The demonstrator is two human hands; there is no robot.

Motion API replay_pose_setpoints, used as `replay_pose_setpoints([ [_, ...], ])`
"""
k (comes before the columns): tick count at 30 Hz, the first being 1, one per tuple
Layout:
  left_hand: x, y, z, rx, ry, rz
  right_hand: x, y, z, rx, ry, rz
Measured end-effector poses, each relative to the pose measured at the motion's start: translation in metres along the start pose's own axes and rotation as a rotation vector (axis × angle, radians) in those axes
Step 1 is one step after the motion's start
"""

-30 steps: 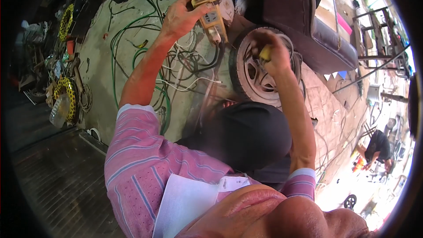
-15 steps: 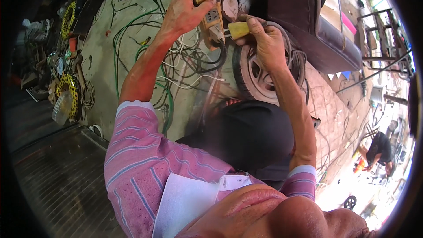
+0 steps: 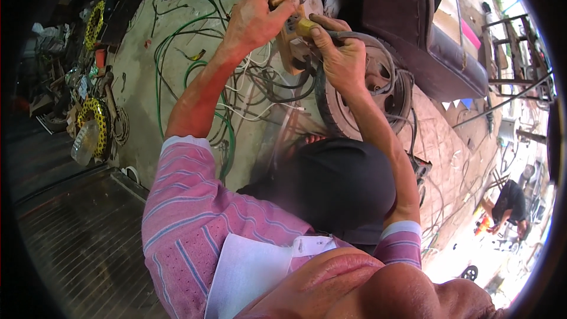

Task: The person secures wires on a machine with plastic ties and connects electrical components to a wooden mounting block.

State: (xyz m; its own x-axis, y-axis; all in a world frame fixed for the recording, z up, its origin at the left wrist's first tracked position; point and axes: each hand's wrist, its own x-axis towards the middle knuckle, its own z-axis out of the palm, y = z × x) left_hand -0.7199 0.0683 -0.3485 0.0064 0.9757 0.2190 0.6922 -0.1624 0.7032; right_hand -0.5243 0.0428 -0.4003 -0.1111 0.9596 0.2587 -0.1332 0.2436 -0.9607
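Observation:
At the top centre, a tan power strip stands nearly upright in view, with a dark cord at its lower part. My left hand is closed round its upper end, thumb and fingers on a tan piece there. My right hand pinches a yellow plug from the right. The plug's front meets the socket face of the strip; its prongs no longer show, and I cannot tell how deep they sit.
Below the strip, a tyred wheel lies beside a dark padded seat. Green cables and white cables tangle on the floor. Yellow spotted rings and clutter stand at left. Another person crouches far right.
My right hand has moved left and slightly up, bringing the yellow plug from beside the power strip onto its socket face. My left hand keeps its grip and has shifted slightly right.

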Motion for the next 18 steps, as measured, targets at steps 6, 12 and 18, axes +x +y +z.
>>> replay_pose_setpoints([
  [6,0.0,-0.004,0.003,0.003,0.019,0.019,0.001,0.0,0.002,-0.251,0.013,-0.226],
  [12,-0.003,0.006,0.01,-0.127,0.036,0.031,0.002,-0.008,0.003,-0.453,0.056,-0.438],
  [18,-0.006,0.011,0.014,-0.169,0.094,-0.089,0.005,0.003,0.008,-0.563,0.09,-0.471],
])
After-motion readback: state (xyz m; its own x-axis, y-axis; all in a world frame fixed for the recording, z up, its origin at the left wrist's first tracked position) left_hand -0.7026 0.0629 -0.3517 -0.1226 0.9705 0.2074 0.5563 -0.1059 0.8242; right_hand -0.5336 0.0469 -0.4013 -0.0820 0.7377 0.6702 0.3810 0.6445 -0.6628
